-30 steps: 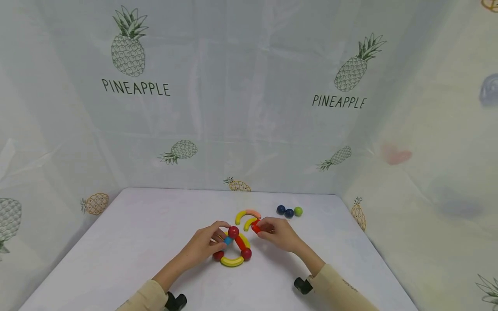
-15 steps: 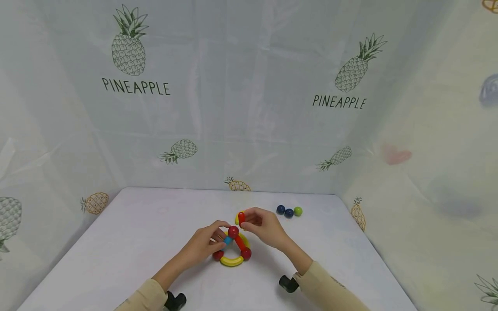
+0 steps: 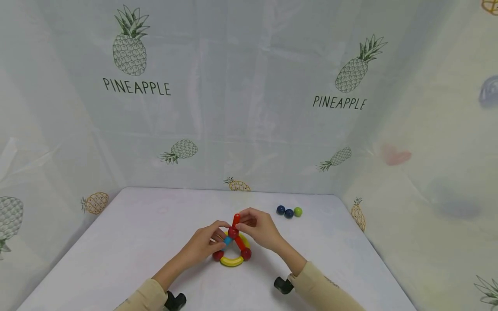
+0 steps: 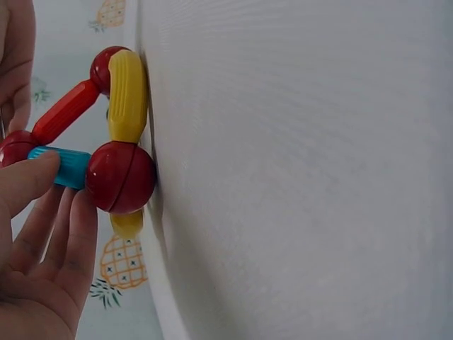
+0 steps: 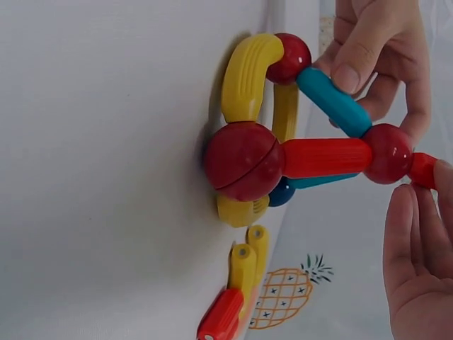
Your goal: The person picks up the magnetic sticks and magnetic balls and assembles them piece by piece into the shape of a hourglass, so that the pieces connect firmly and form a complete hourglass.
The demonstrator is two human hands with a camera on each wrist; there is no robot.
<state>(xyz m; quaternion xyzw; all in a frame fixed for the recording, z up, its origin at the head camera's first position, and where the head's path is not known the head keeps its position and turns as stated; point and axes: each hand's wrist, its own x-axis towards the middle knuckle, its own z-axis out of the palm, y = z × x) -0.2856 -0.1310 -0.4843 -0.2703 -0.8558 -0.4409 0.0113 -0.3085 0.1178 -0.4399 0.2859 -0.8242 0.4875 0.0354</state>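
Note:
A small pyramid of magnetic rods and balls stands on the table, its base made of curved yellow rods (image 3: 231,261) joined by red balls (image 5: 243,161) and a dark blue ball (image 5: 282,193). A red rod (image 5: 325,157) and two blue ones slope up to a red top ball (image 3: 233,232). My left hand (image 3: 204,242) pinches one blue rod (image 4: 71,168) between thumb and fingers, beside the top ball. With my right hand (image 3: 260,228) I pinch another red rod (image 3: 236,220), which points upward with its lower end at the top ball.
Two dark blue balls (image 3: 285,212) and a green ball (image 3: 298,211) sit at the table's back right. Loose yellow rods (image 5: 243,269) and a red rod (image 5: 221,315) lie behind the pyramid, hidden by my right hand in the head view.
My right hand has picked up the red rod from the loose pieces, moved left and brought it upright onto the top ball. My left hand has kept its grip.

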